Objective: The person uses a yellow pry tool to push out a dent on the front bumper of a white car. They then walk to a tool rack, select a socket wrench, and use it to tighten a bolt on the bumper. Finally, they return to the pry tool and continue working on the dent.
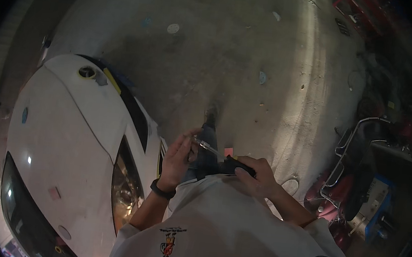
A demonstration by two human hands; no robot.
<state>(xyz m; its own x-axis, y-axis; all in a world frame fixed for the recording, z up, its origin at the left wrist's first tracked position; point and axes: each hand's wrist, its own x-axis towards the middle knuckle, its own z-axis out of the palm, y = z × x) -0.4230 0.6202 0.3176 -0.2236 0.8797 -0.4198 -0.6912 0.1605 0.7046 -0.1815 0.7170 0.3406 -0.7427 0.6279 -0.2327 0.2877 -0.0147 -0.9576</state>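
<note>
Black-handled and bright along its metal shaft (210, 148), the slim tool (234, 165) lies between our left hand (179, 157) and right hand (257, 176), in front of our white shirt (236, 227), its long axis slanting from upper left to lower right. Our right is wrapped round the handle end; our left is by the far tip, nearer the white car (77, 115), fingers half curled, though whether they pinch the shaft we cannot tell.

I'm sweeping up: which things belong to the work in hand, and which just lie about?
In use:
slim tool with black handle and silvery shaft, in the right hand
left hand at its tip

Seemingly lying about:
round whitish disc
bluish curved piece
both on grey floor
</note>
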